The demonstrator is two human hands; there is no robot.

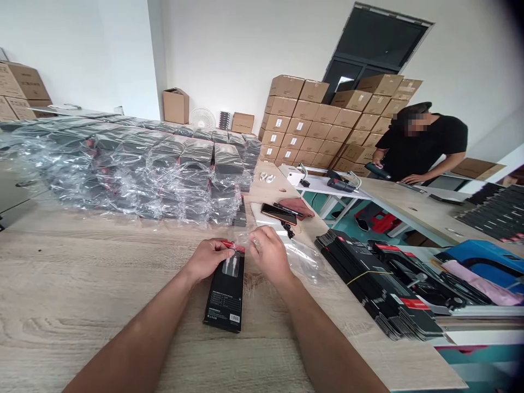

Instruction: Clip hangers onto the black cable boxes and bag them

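A flat black retail box (226,292) with a red top edge and a barcode lies on the wooden table (82,284) in front of me. My left hand (208,258) pinches its top left corner, fingers closed. My right hand (268,252) is closed on the mouth of a clear plastic sleeve (303,259) that trails off to the right, its opening at the box's top end.
A large pile of black boxes wrapped in clear film (135,164) fills the far table. A phone (279,213) and pens lie beyond my hands. Stacks of flat black cartons (376,284) sit to the right. A person in black (421,147) works at another table before stacked cardboard boxes (327,123).
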